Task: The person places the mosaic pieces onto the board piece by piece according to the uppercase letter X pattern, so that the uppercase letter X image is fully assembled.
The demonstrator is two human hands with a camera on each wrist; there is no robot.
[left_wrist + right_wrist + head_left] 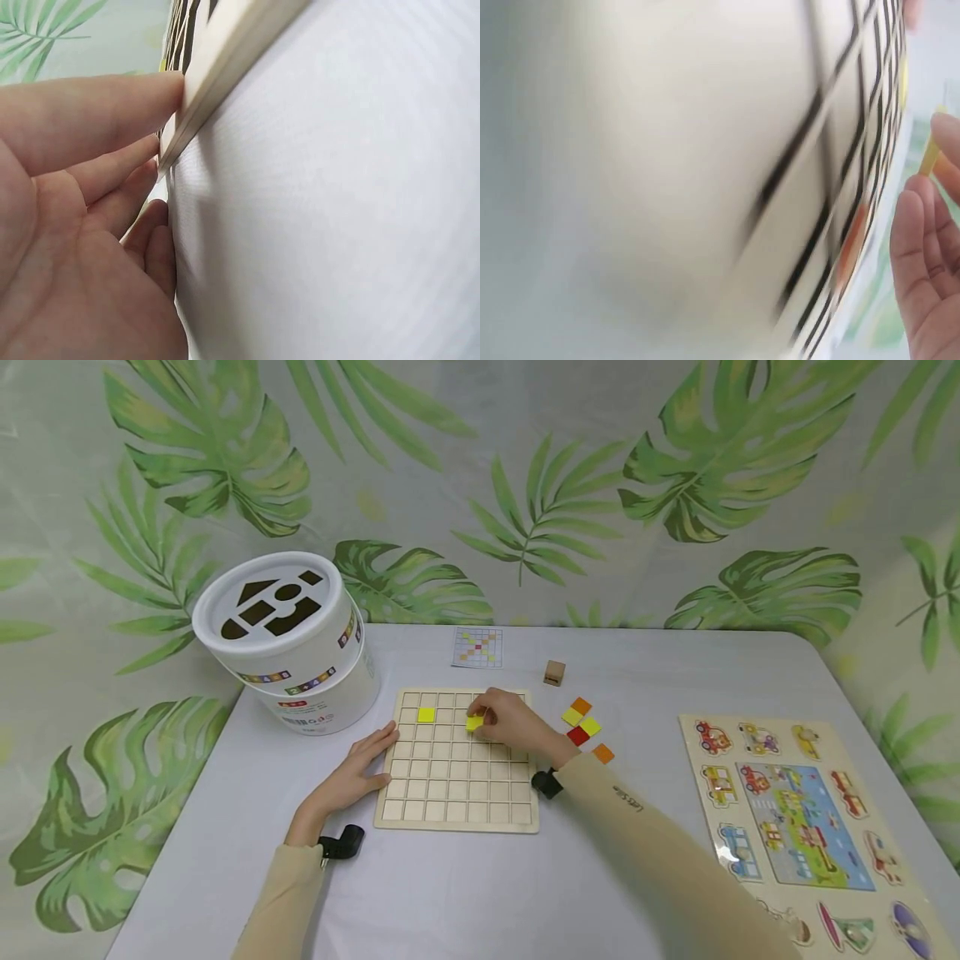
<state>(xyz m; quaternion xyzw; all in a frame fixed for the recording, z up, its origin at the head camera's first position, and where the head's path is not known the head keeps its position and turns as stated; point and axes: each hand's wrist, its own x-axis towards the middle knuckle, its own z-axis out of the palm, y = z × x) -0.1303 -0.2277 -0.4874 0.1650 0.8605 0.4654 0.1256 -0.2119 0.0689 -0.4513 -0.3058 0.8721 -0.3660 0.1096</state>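
Note:
A wooden grid board (459, 814) lies on the table, a yellow square tile (426, 715) in a cell at its upper left. Between thumb and fingers my right hand (510, 720) pinches another yellow tile (930, 154) above the upper middle of the grid. An orange patch (851, 244) on the board shows in the right wrist view; the hand and arm hide that region in the head view. With fingers extended, my left hand (351, 777) touches the board's left edge, and its fingertips meet the wooden side (217, 71) in the left wrist view.
Right of the board lie several loose tiles, among them a red tile (578, 736) and an orange tile (603, 753). Behind it are a pattern card (477, 647) and a small wooden block (554, 673). A white bucket (322, 693) stands left, a vehicle puzzle (705, 852) right.

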